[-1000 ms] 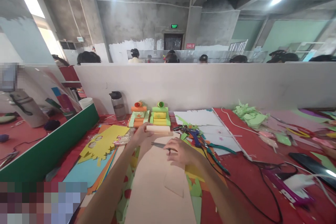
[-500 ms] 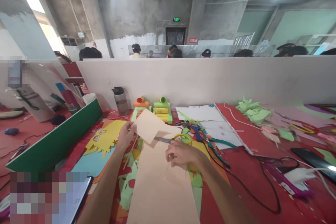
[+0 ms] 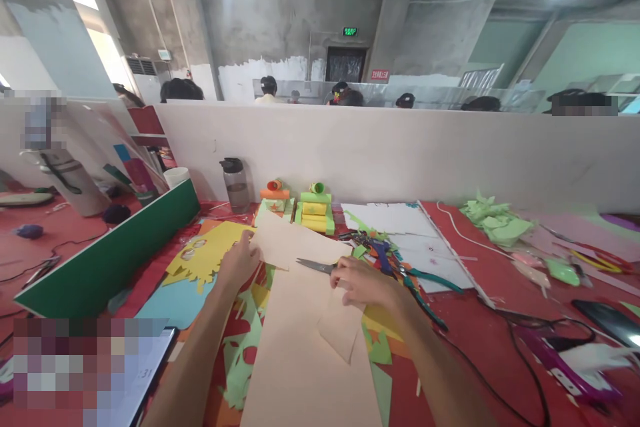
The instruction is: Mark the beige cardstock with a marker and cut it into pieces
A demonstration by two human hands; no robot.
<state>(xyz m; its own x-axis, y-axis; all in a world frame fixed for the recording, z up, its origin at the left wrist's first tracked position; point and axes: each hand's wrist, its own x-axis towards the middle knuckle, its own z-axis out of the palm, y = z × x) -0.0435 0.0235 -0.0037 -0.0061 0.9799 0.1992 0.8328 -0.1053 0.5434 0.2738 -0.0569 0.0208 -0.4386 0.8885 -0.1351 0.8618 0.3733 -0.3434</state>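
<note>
My left hand (image 3: pixel 241 259) pinches the left edge of a pale peach piece of paper (image 3: pixel 277 240), near the far end of the work area. In my right hand (image 3: pixel 367 283) is a pair of scissors (image 3: pixel 315 266), its blades pointing left over the paper and its handles mostly covered by my fingers. Just below that hand is a small four-sided paper piece (image 3: pixel 343 330); whether my fingers touch it I cannot tell. A long peach sheet (image 3: pixel 305 373) lies under both hands, on top of green and yellow scraps.
Behind stand two rolled-paper models (image 3: pixel 314 208) and a water bottle (image 3: pixel 235 185). Pliers with teal handles (image 3: pixel 425 287) lie at the right, near a purple power strip (image 3: pixel 565 367). A green board (image 3: pixel 110 250) stands at the left, beyond yellow cut paper (image 3: pixel 205 257). A white partition (image 3: pixel 400 153) closes the back.
The paper in my left hand has come down from a raised, tilted position to lie flatter. The small piece below my right hand shows more clearly. The scissors' yellow handle is now hidden.
</note>
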